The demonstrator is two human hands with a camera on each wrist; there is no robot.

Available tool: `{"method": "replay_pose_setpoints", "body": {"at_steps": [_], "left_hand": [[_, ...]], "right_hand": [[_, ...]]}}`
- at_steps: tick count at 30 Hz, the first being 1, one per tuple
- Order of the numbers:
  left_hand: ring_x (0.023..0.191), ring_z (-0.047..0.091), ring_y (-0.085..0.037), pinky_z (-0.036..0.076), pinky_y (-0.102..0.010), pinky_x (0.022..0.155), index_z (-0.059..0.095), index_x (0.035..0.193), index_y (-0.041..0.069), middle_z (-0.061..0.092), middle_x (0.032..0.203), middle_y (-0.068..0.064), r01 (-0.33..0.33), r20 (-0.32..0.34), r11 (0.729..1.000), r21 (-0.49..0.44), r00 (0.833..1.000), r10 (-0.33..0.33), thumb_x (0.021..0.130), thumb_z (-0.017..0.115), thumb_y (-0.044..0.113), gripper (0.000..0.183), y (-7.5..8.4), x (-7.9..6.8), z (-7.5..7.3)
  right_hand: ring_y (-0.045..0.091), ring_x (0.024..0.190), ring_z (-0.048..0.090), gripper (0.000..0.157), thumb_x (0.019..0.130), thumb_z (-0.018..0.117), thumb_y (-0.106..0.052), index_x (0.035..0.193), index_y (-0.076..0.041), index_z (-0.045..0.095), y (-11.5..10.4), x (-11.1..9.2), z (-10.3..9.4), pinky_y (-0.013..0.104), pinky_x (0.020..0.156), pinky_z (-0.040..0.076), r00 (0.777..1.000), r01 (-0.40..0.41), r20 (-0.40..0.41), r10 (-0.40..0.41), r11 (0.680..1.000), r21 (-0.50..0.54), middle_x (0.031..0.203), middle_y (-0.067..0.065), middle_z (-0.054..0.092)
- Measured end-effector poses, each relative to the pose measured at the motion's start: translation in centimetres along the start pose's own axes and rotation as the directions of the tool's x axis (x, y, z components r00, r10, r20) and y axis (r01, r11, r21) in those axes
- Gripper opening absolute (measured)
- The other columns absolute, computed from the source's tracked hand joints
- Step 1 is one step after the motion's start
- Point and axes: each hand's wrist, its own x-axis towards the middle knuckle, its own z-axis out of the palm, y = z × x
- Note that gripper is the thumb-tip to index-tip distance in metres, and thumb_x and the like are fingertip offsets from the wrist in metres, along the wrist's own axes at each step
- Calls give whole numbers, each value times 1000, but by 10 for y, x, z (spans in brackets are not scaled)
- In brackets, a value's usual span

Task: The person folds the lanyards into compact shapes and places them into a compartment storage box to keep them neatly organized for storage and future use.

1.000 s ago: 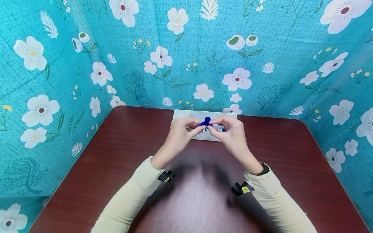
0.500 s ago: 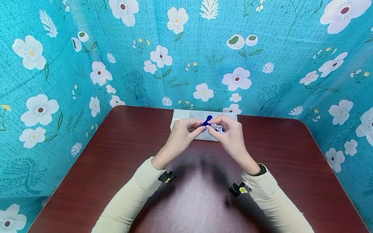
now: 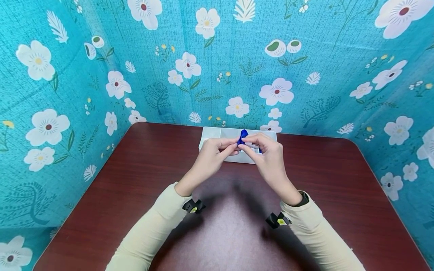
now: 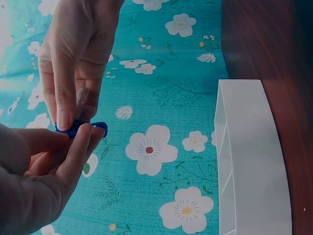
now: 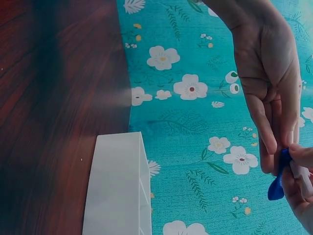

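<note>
Between both hands, above a white divided box (image 3: 241,158), is a small shiny blue piece (image 3: 243,135) that looks soft or bendable; its exact kind is unclear. My left hand (image 3: 211,153) pinches its left side between thumb and fingers. My right hand (image 3: 269,155) pinches it from the right. In the left wrist view the blue piece (image 4: 80,129) lies between the fingertips, partly covered. A pale, whitish piece (image 5: 301,178) sits within my right fingers in the right wrist view. One end of the blue piece (image 5: 276,190) sticks out with a ridged edge.
The box has several compartments, and something blue (image 3: 260,149) shows at its right part. It stands near the back edge of a dark red-brown table (image 3: 162,165). A teal flowered cloth (image 3: 217,67) hangs behind and on both sides.
The blue piece has gone from spread out with a rounded top lobe to narrower and more upright. The fingers have shifted slightly around it; the arms have barely moved.
</note>
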Motion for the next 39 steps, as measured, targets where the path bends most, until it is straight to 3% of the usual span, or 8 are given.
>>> {"method": "replay_pose_setpoints", "body": {"at_steps": [8, 14, 17, 21, 23, 26, 32, 39], "left_hand": [[81, 73, -10, 58, -25, 73, 76, 110, 0, 76, 93, -8, -39, -92, 995, 92, 995, 48, 92, 72, 10, 21, -1, 2, 0], [69, 70, -6, 58, -25, 64, 76, 95, 4, 75, 82, -3, -98, -125, 984, 148, 985, 117, 86, 79, 10, 12, -1, 3, -3], [69, 67, -7, 56, -26, 61, 69, 98, 6, 73, 81, -2, -144, -137, 957, 253, 974, 182, 80, 85, 15, 26, -1, 4, -8], [93, 62, -13, 54, -32, 74, 65, 116, 8, 69, 104, -4, -207, -80, 911, 356, 965, 250, 76, 89, 20, 49, -2, 7, -15], [107, 60, -14, 52, -34, 85, 66, 125, 9, 67, 118, -3, -230, -5, 916, 329, 969, 246, 78, 87, 20, 53, -3, 9, -17], [117, 59, -13, 48, -34, 95, 67, 128, 7, 67, 126, -3, -215, 111, 953, 215, 974, 195, 83, 83, 17, 49, -5, 10, -19], [100, 68, -15, 56, -34, 86, 71, 120, 2, 71, 112, -8, -95, 283, 995, -39, 954, 102, 89, 74, 7, 31, -8, 12, -21], [87, 72, -18, 57, -47, 79, 72, 109, -2, 74, 98, -7, -74, 328, 992, -102, 939, 104, 92, 71, 3, 18, -7, 10, -22]], "right_hand": [[23, 87, 70, 23, 75, 84, 3, 97, 0, 77, -2, 1, 0, 20, 85, 53, 1000, -3, 21, 2, 999, 44, 91, 10, 74], [16, 83, 68, 20, 78, 82, 5, 96, 0, 76, -2, 2, -8, 21, 68, 52, 994, -46, 107, 34, 993, 109, 92, 8, 74], [15, 83, 67, 19, 77, 81, 8, 94, 1, 76, -2, 3, -14, 22, 68, 53, 985, -56, 169, 31, 988, 147, 91, 9, 74], [16, 85, 67, 19, 78, 80, 10, 94, 0, 75, -1, 3, -21, 21, 74, 55, 967, -88, 251, 38, 978, 189, 89, 9, 73], [16, 85, 67, 20, 77, 80, 11, 94, 1, 75, 1, 2, -23, 22, 74, 55, 956, -114, 288, 49, 970, 214, 89, 10, 72], [15, 87, 68, 22, 77, 79, 13, 96, 2, 74, 2, 1, -27, 24, 75, 57, 940, -154, 336, 61, 954, 257, 91, 13, 71], [20, 93, 68, 26, 77, 76, 17, 99, 4, 73, 4, 3, -33, 31, 81, 57, 916, -197, 396, 60, 929, 314, 97, 16, 71], [23, 91, 68, 25, 77, 76, 17, 98, 4, 73, 4, 5, -42, 30, 77, 58, 909, -234, 409, 80, 910, 342, 99, 19, 69]]}}
